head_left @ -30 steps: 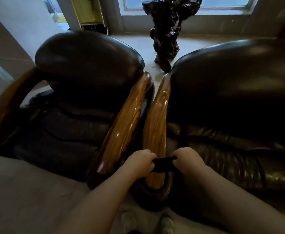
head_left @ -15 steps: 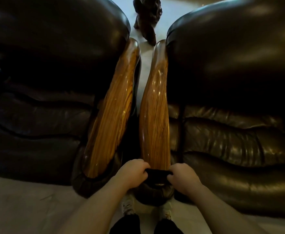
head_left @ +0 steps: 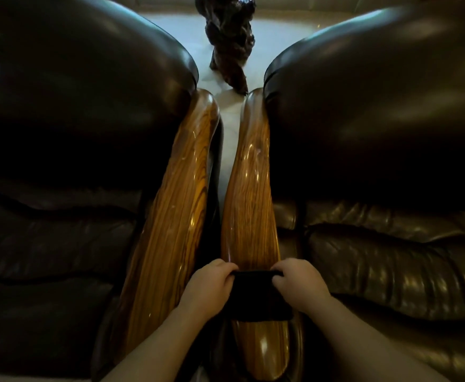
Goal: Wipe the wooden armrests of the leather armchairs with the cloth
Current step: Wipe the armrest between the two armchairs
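Observation:
Two dark leather armchairs stand side by side, the left armchair point(head_left: 68, 139) and the right armchair point(head_left: 377, 139). Between them run two glossy wooden armrests, the left one point(head_left: 170, 221) and the right one point(head_left: 249, 199). A black cloth point(head_left: 256, 295) lies draped across the right armrest near its front end. My left hand point(head_left: 210, 288) grips the cloth's left edge and my right hand point(head_left: 298, 285) grips its right edge. Both fists press the cloth against the wood.
A dark carved wooden sculpture point(head_left: 230, 42) stands on the pale floor point(head_left: 187, 34) behind the chairs, just past the armrests' far ends. A narrow gap point(head_left: 227, 150) separates the two armrests.
The view has come closer and lower over the armrests. Both hands with the cloth have slid further up the right armrest, away from its front tip.

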